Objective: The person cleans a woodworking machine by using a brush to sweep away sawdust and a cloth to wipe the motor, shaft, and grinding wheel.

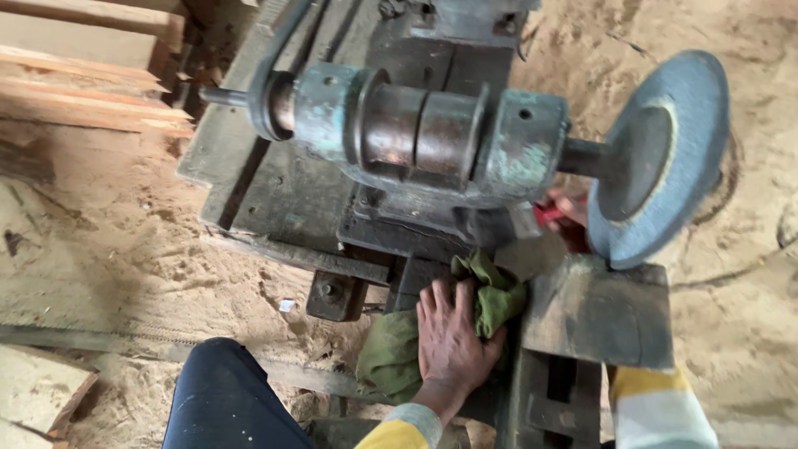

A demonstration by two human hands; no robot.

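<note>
My left hand point(449, 337) lies flat, fingers spread, on a crumpled green cloth point(490, 291) at the base of an old grinding machine point(432, 133). My right hand point(567, 209) is mostly hidden behind the machine's block and the large grey-blue grinding disc point(661, 158); only some fingers show, closed on a small red object point(549, 214) right next to the disc. A dark metal rest block point(594, 312) sits below the disc. My right sleeve point(661, 411) is yellow and white.
Sawdust covers the ground all around. Wooden planks point(83, 83) are stacked at the upper left, and another plank end point(37, 391) lies at the lower left. My dark-trousered knee point(224, 399) is at the bottom. A belt runs over the pulley point(270, 100).
</note>
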